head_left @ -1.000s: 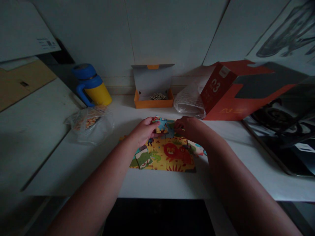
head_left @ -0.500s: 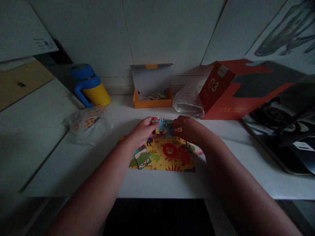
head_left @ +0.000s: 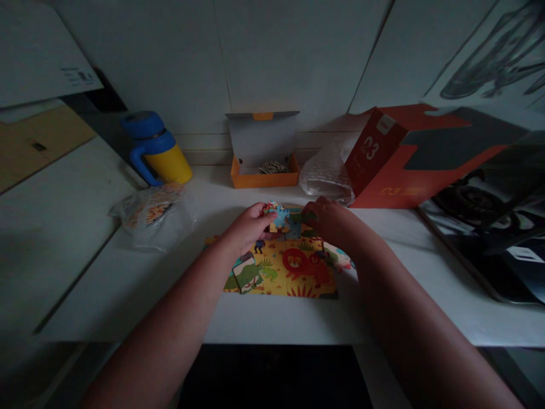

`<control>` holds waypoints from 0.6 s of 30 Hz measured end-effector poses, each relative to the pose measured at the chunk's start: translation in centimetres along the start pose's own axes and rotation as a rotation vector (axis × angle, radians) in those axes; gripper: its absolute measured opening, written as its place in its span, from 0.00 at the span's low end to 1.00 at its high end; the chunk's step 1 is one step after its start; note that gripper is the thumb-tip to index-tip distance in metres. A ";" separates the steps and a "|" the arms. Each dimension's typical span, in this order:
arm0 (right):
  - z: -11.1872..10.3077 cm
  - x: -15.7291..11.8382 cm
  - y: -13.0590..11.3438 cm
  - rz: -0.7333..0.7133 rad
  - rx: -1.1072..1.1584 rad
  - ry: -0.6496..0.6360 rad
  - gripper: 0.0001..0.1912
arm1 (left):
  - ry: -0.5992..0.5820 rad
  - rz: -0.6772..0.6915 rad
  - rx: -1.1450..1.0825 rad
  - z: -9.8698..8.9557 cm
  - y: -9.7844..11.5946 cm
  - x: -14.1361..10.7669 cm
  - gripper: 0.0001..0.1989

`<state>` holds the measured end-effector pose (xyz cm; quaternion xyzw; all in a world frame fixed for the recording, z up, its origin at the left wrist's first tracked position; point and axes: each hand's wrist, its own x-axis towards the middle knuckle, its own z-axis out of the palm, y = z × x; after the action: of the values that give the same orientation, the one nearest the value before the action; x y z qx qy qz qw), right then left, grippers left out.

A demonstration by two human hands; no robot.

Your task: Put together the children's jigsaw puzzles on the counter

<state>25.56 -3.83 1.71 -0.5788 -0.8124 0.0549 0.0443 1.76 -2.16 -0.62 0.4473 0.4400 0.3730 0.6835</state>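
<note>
A jigsaw puzzle (head_left: 279,264) with a red lion on yellow ground lies partly assembled on the white counter. My left hand (head_left: 254,223) is closed on a small stack of puzzle pieces (head_left: 279,218), the top one mostly light blue, held over the puzzle's far edge. At the far right part of the puzzle, my right hand (head_left: 327,216) is closed with its fingertips at a greenish puzzle piece (head_left: 308,217); the fingers partly hide it. A loose piece with a green figure (head_left: 247,275) lies on the puzzle's near left. More pieces (head_left: 340,258) lie beneath my right wrist.
Behind the puzzle stands an orange box (head_left: 264,180) with its lid up. A clear plastic bag (head_left: 326,176) and a large red box (head_left: 395,165) stand right of it. On the left are a blue and yellow jug (head_left: 164,156) and a bag of sticks (head_left: 153,218).
My right hand has shifted slightly to the right, away from the left hand's stack, and more of the blue puzzle area shows between them. My left hand stays nearly still.
</note>
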 end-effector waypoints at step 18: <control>1.8 1.7 -0.3 -0.109 0.127 0.083 0.18 | -0.002 -0.014 0.005 0.2 0.1 -0.1 0.06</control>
<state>24.50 -2.40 0.02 -0.5313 -0.8352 0.0799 0.1173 1.87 -2.25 -0.45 0.4463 0.4434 0.3667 0.6853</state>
